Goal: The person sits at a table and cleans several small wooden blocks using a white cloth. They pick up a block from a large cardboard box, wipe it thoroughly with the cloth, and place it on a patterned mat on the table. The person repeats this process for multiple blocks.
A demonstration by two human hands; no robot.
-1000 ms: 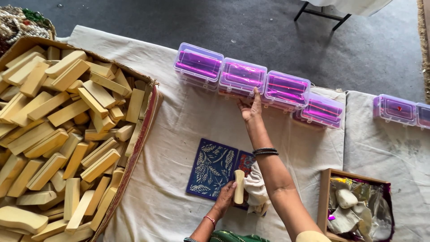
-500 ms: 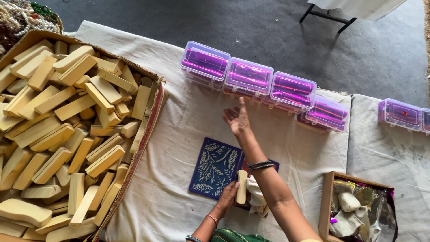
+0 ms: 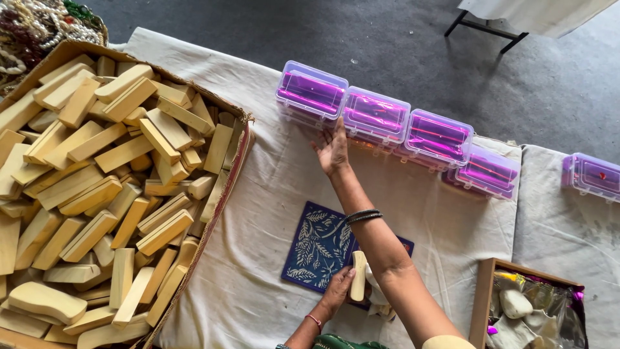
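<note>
A bench (image 3: 258,271) draped in coarse off-white cloth carries everything here. At its left sits a big cardboard box (image 3: 223,187), its side bulging, heaped with pale wooden blocks (image 3: 97,194): smooth, sawn, mostly long and flat, lying at all angles.

Along the far edge runs a row of clear purple plastic cases (image 3: 400,132), glossy and rounded at the corners, set side by side in a line that slants away to the right. A fifth case (image 3: 591,176) stands apart on the neighbouring cloth.

The right hand (image 3: 334,152) stretches straight out from the body, fingers spread and flat, holding nothing. It sits just in front of the row, at the seam between the first case (image 3: 311,94) and the second case (image 3: 376,116); whether the fingertips touch them cannot be told. The cases lie directly ahead of the palm, their long sides across the reach.

Nearer the body lies a dark blue tile (image 3: 316,245) printed with white leaves. The left hand (image 3: 337,291) rests at its near edge, closed around a single wooden block (image 3: 358,276) held upright, beside a bit of crumpled white cloth (image 3: 378,291). A wooden tray (image 3: 485,304) of wrapped oddments sits at lower right.
</note>
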